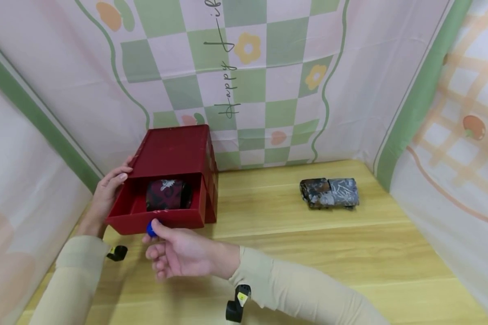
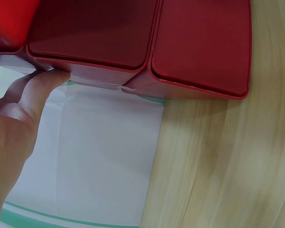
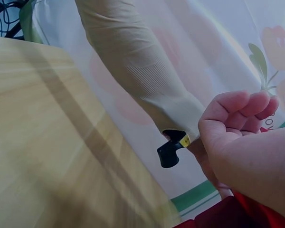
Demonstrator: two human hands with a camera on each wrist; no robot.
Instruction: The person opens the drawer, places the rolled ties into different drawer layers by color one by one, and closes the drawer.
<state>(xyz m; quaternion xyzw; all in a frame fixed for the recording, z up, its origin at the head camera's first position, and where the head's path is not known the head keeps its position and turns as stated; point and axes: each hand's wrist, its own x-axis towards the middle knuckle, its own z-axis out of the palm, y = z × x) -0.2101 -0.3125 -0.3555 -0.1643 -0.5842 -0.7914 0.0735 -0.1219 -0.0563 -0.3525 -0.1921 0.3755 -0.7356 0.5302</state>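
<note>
One dark-red plastic drawer cabinet (image 1: pixel 172 149) stands at the table's left, with one top drawer (image 1: pixel 179 219) pulled out and two closed lower drawer fronts (image 2: pixel 202 42) beneath. One rolled bundle of dark maroon, patterned material (image 1: pixel 164 196) sits in the open drawer; one rolled grey-and-black patterned bundle (image 1: pixel 331 192) lies well apart at the table's right. The right hand (image 1: pixel 183 253) reaches across, palm turned up, its thumb and forefinger apparently pinching the round blue knob (image 1: pixel 151 229) on the drawer's front, though the thumb partly hides it. The left hand (image 1: pixel 107 189) holds nothing, its extended fingers resting against the cabinet's side. Both arms wear beige sleeves. The table (image 1: pixel 268 216) is pale wood grain, backed by a green-and-white checked cloth (image 1: pixel 284 85) with yellow flowers.
</note>
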